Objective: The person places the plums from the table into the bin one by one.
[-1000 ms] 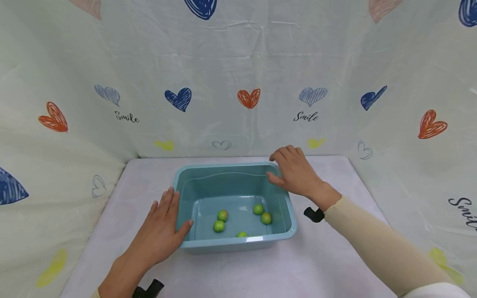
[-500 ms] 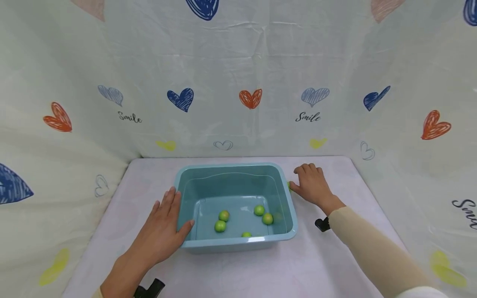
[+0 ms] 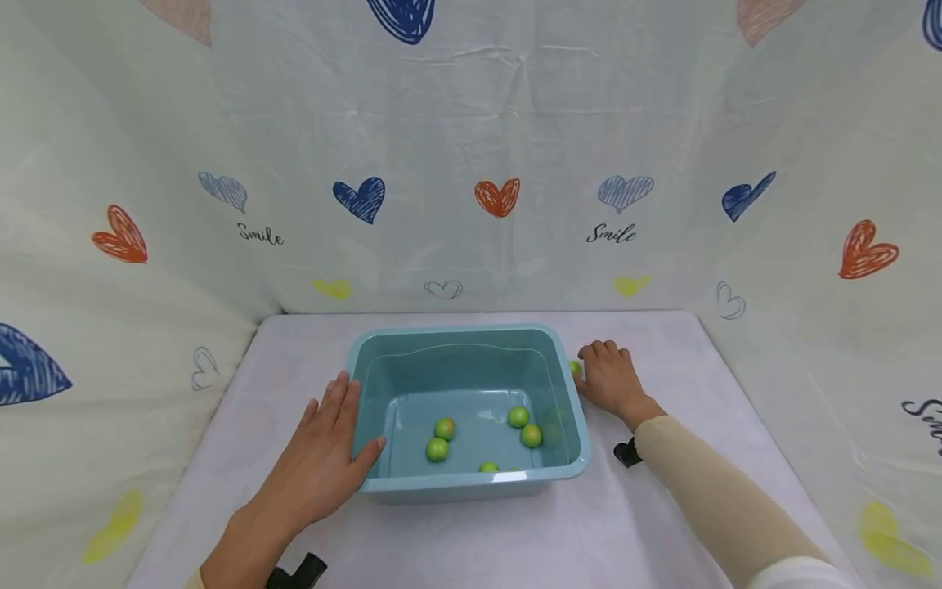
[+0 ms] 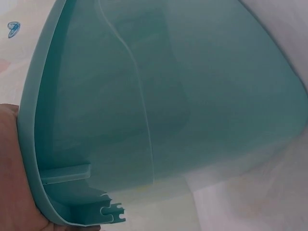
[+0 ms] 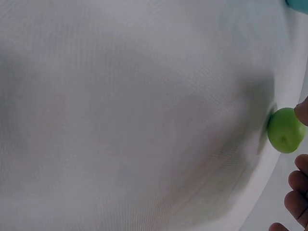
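A light blue plastic basin [image 3: 471,484] holds several small round green fruits [image 3: 437,449], some blushed with yellow or brown. My left hand [image 3: 316,454] rests on the basin's left rim, fingers straight along the outside and thumb over the edge. In the left wrist view part of that hand [image 4: 12,173] lies against the rim. Outside the basin, by its right wall, another green fruit [image 5: 285,131] sits on the table. My right hand [image 3: 614,380] is right beside it, thumb at the fruit; the right wrist view shows its other fingers [image 5: 299,183] apart from the fruit.
A pale cloth covers the table [image 3: 456,548]. Behind and at both sides hangs a white sheet [image 3: 434,106] printed with hearts and "Smile". The basin's front wall partly hides fruits lying close to it.
My right hand has moved from above the basin's back right corner to the table on its right, beside a green fruit. Another sliver of fruit shows behind the front wall. My left hand stays put.
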Action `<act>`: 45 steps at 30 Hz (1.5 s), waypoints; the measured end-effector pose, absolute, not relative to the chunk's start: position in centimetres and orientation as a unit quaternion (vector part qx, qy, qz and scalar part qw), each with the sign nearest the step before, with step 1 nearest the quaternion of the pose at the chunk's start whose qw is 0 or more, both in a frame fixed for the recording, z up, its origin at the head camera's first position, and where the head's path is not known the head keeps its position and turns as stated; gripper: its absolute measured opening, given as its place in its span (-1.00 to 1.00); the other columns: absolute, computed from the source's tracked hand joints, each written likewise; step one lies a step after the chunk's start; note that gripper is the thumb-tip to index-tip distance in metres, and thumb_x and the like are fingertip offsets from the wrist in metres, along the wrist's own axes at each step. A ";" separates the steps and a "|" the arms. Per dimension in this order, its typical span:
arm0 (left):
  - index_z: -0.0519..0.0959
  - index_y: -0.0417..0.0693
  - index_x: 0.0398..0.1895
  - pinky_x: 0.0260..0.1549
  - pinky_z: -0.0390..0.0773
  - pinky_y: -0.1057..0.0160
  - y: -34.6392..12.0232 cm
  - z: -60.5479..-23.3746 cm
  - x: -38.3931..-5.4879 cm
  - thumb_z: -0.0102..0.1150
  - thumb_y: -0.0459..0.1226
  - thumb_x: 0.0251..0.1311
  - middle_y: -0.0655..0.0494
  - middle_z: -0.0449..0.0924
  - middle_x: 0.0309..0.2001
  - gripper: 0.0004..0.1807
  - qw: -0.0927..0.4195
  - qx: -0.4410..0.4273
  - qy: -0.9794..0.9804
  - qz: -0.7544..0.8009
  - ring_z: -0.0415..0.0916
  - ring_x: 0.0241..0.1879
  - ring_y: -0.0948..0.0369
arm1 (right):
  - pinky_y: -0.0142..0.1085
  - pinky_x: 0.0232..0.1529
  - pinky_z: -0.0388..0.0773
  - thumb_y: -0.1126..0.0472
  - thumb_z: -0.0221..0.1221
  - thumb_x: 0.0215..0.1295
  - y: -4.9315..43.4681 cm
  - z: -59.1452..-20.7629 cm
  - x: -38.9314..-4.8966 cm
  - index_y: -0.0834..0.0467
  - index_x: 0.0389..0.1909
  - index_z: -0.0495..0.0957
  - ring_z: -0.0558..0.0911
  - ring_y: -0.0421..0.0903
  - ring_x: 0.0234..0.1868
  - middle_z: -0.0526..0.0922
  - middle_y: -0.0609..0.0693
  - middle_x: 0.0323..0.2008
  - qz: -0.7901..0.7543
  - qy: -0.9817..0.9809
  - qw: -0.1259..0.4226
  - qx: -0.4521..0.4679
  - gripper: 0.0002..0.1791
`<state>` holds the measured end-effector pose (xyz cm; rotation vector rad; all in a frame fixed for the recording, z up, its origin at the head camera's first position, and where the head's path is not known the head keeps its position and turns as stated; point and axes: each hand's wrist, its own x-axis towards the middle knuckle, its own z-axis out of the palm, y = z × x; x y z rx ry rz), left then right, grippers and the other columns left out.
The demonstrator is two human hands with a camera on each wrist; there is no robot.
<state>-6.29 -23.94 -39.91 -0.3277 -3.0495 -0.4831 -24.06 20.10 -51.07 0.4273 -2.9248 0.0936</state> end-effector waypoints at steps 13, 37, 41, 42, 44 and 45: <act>-0.10 -0.30 0.53 0.43 -0.06 -0.26 -23.7 -39.9 -6.2 0.05 0.11 0.33 -0.23 -0.19 0.56 -0.03 0.015 -0.100 -0.984 -0.146 -0.18 0.54 -0.15 | 0.09 0.00 0.35 -0.08 0.19 0.29 20.1 -51.4 -24.1 0.21 -0.09 0.50 0.41 0.11 -0.05 0.52 0.10 -0.19 0.018 -0.989 0.068 0.132 -0.57; 0.00 -0.36 0.50 0.41 -0.02 -0.29 -23.7 -39.7 -6.4 0.06 0.10 0.31 -0.30 -0.02 0.51 -0.06 0.049 -0.114 -0.989 -0.084 -0.09 0.51 -0.20 | 0.10 0.02 0.33 -0.08 0.23 0.13 23.1 -45.3 -23.2 0.20 -0.17 0.48 0.39 0.10 -0.09 0.51 0.09 -0.20 0.020 -0.973 0.165 0.159 -0.56; 0.02 -0.37 0.49 0.41 -0.01 -0.28 -23.8 -39.7 -6.4 0.06 0.10 0.31 -0.31 -0.02 0.51 -0.07 0.050 -0.116 -0.989 -0.077 -0.08 0.51 -0.21 | 0.08 0.01 0.32 -0.10 0.23 0.12 22.7 -43.6 -23.1 0.19 -0.16 0.46 0.39 0.10 -0.09 0.50 0.09 -0.20 0.030 -0.967 0.192 0.167 -0.54; 0.02 -0.37 0.49 0.41 -0.01 -0.28 -23.8 -39.6 -6.4 0.06 0.09 0.31 -0.31 -0.02 0.51 -0.07 0.049 -0.116 -0.989 -0.077 -0.09 0.51 -0.21 | 0.07 -0.01 0.31 -0.09 0.22 0.13 22.5 -43.2 -23.1 0.19 -0.16 0.46 0.39 0.10 -0.08 0.50 0.08 -0.19 0.035 -0.964 0.199 0.172 -0.55; 0.01 -0.37 0.49 0.41 -0.02 -0.28 -23.8 -39.6 -6.4 0.05 0.10 0.31 -0.30 -0.04 0.52 -0.07 0.044 -0.114 -0.990 -0.077 -0.10 0.51 -0.21 | 0.06 -0.01 0.31 -0.09 0.22 0.13 22.0 -42.3 -22.8 0.19 -0.16 0.46 0.39 0.09 -0.08 0.51 0.08 -0.17 0.048 -0.959 0.211 0.181 -0.55; 0.00 -0.37 0.49 0.41 -0.03 -0.28 -23.8 -39.5 -6.4 0.05 0.10 0.32 -0.30 -0.05 0.52 -0.07 0.041 -0.114 -0.990 -0.079 -0.11 0.51 -0.21 | 0.06 -0.01 0.31 -0.08 0.22 0.13 21.6 -41.7 -22.6 0.19 -0.16 0.47 0.39 0.09 -0.07 0.51 0.08 -0.16 0.055 -0.957 0.215 0.186 -0.56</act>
